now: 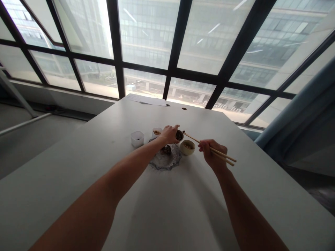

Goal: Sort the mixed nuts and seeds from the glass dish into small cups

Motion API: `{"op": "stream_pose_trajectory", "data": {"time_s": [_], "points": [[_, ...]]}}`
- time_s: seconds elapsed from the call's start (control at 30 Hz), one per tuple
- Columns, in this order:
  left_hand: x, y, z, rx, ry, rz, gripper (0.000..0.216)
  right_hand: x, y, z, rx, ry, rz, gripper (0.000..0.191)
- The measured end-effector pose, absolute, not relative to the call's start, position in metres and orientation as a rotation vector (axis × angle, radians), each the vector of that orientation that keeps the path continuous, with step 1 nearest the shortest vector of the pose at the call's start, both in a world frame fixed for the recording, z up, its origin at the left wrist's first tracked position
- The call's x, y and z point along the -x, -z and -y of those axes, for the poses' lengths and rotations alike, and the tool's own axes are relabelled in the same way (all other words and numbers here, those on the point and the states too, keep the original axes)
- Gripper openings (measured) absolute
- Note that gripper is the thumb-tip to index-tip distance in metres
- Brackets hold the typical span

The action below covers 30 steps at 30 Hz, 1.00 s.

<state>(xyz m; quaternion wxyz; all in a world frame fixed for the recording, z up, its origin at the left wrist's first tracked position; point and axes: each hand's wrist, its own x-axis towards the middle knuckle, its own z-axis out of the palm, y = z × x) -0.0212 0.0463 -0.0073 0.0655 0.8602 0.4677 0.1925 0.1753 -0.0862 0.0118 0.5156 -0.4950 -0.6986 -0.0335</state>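
My left hand (170, 134) reaches forward over the grey table (183, 202) and closes on the rim of a small dark bowl (180, 135). My right hand (211, 151) holds a pair of wooden chopsticks (209, 148), their tips pointing left toward that dark bowl. A light-coloured bowl (187, 147) with food stands just left of my right hand. A glass plate (165, 159) with a dark lump of food (165, 150) lies under my left wrist.
Two small white square cups stand at the left of the plate: one (137, 138) nearly bare, one (156, 132) with brownish bits. Papers (146, 99) lie at the table's far edge before large black-framed windows. A blue curtain (309, 118) hangs at right.
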Motion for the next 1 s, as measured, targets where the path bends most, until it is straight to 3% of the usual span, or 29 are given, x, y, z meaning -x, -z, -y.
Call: {"op": "stream_pose_trajectory", "data": {"time_s": [0.27,0.4,0.6,0.83,1.0], "points": [[0.028,0.008,-0.042,-2.585,-0.715,-1.349,0.096,-0.171,-0.003,0.080,1.189,-0.081,1.628,0.043],[0.028,0.008,-0.039,-2.577,-0.691,-1.388,0.099,-0.167,-0.001,0.075,1.207,-0.292,1.492,0.047],[0.031,0.008,-0.043,-2.550,-0.563,-1.496,0.099,-0.159,-0.020,0.086,1.160,-0.337,1.266,0.056],[0.036,0.004,-0.050,-2.546,-0.369,-1.528,0.068,-0.148,-0.027,0.098,1.200,-0.476,1.514,0.058],[0.052,0.000,-0.043,-2.537,-0.486,-1.443,0.064,-0.144,-0.019,0.095,1.216,-0.445,1.757,0.053]]}}
